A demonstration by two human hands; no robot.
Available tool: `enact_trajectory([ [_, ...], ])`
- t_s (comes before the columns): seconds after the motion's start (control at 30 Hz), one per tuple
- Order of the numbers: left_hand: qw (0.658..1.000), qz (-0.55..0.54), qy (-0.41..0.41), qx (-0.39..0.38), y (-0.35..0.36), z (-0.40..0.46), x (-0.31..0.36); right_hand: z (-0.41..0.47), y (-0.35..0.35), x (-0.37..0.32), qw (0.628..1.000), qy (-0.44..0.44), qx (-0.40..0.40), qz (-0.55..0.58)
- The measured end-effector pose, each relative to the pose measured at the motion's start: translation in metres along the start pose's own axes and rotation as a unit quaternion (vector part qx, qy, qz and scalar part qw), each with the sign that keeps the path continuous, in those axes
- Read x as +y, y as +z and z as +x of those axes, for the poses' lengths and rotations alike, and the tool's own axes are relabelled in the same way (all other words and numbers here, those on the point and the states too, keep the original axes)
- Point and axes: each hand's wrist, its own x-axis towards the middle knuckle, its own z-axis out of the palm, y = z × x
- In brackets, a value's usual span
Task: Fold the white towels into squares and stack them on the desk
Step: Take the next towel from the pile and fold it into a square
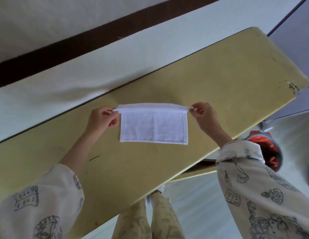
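A white towel (153, 128) lies near the middle of the yellow table (219, 80). The left hand (102, 119) pinches the towel's far left corner. The right hand (202, 114) pinches its far right corner. Both hands have their fingers curled on the cloth, and the far edge is lifted a little and rolled over, while the rest of the towel lies flat.

This looks like the start of a fold. To do it well, both hands should move at the same speed and keep the far edge pulled straight. Then they should bring it toward the near edge of the table and line the corners up right on top of the near corners. After that, a flat press along the fold would keep it neat.

The towel is a wide shape now. Its long side runs left to right, from one hand to the other. It sits a bit slanted to the table's long edges. No stack of folded towels shows on the table yet.
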Motion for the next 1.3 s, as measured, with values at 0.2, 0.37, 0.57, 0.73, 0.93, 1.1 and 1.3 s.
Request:
enact_trajectory([
  [0.2, 0.968, -0.199, -0.129, -0.082, 0.007, -0.044, -0.042, -0.055, 0.014, 0.042, 0.988, 0.076, -0.055, 0.120],
  [0.37, 0.966, -0.197, -0.156, -0.065, 0.017, -0.045, -0.054, -0.065, 0.027, 0.046, 0.965, 0.141, -0.067, 0.210],
  [0.57, 0.979, -0.166, -0.114, -0.016, 0.028, -0.038, -0.057, -0.063, 0.036, 0.053, 0.967, 0.151, -0.041, 0.203],
  [0.73, 0.971, -0.230, -0.047, 0.035, 0.021, -0.033, -0.027, -0.058, 0.028, 0.042, 0.958, 0.124, -0.010, 0.259],
  [0.93, 0.985, -0.154, -0.075, 0.000, 0.025, -0.026, -0.030, -0.051, 0.028, 0.043, 0.960, 0.137, -0.004, 0.244],
  [1.1, 0.980, -0.148, -0.134, -0.009, 0.025, -0.033, -0.059, -0.062, 0.040, 0.061, 0.962, 0.190, -0.037, 0.195],
  [1.3, 0.979, -0.145, -0.142, -0.017, 0.024, -0.032, -0.062, -0.058, 0.040, 0.056, 0.959, 0.199, -0.038, 0.197],
])
